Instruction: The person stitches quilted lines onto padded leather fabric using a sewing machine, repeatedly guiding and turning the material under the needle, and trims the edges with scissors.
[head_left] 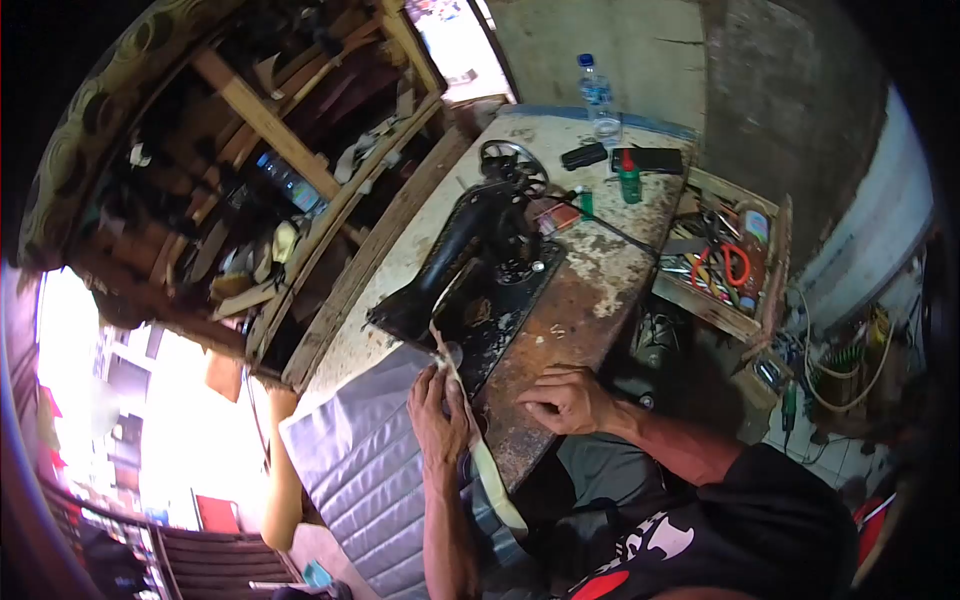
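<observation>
My left hand is closed on a pale narrow strip, its fingertips close to the needle end of a black sewing machine. The strip runs up to the machine and hangs down toward my lap. Under and beside this hand spreads a grey quilted sheet with stitched rows, which looks like vinyl. My right hand is curled closed above the worn tabletop, to the right of the machine's bed; nothing shows in its fingers. The machine's handwheel is at the far end.
On the worn table stand a water bottle and a small green bottle, beside dark cases. An open drawer at right holds orange-handled scissors and tools. Wooden shelves with scraps line the left.
</observation>
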